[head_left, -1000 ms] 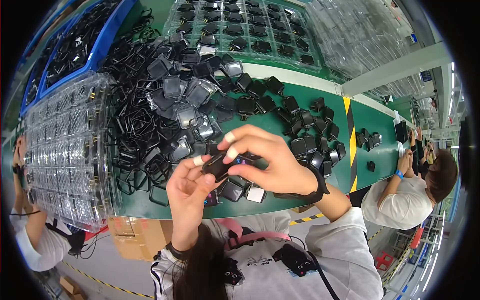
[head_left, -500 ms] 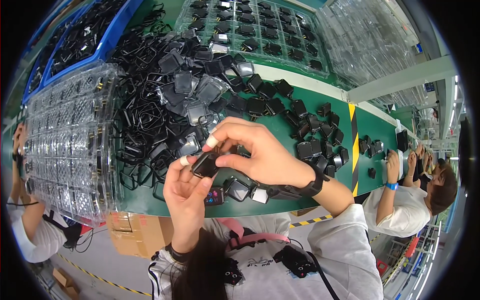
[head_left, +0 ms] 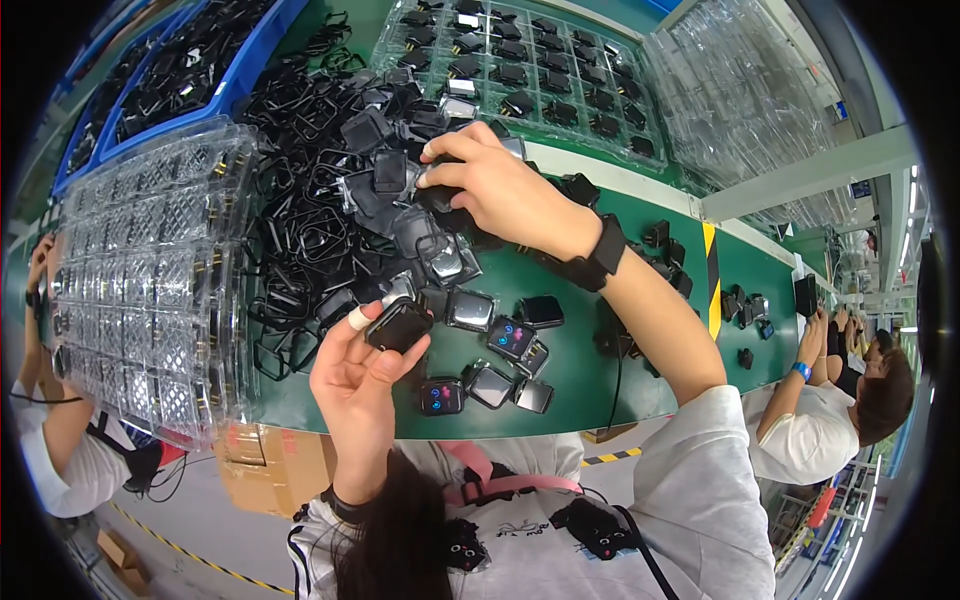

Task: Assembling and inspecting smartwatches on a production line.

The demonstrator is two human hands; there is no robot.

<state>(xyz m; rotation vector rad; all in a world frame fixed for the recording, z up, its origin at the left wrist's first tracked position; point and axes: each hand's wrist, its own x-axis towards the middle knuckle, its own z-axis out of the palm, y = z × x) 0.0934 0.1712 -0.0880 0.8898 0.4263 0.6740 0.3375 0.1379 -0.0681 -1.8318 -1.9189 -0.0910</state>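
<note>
My left hand (head_left: 352, 378), a white cot on one finger, grips a black square smartwatch body (head_left: 400, 325) by its edges above the near table. My right hand (head_left: 505, 195) reaches over the far side of the heap, fingers curved and apart. Its fingertips are at some dark square cases; the underside of the hand hides whether they touch. Square watch cases in clear film (head_left: 390, 172) lie beside those fingers. Near my left hand sit a watch with a lit screen (head_left: 441, 396), another lit watch (head_left: 511, 338) and several square watch pieces (head_left: 490, 385).
Loose black frames (head_left: 315, 215) are heaped at the left. Clear blister trays (head_left: 150, 290) stand stacked left of them, with a blue bin (head_left: 225, 85) behind. A filled tray (head_left: 530, 75) lies at the back. Yellow-black tape (head_left: 712, 285) crosses the table; a co-worker (head_left: 815, 400) sits right.
My right hand has left the watch body and moved up and away to the heap. My left hand still holds the watch body, slightly lower and further left.
</note>
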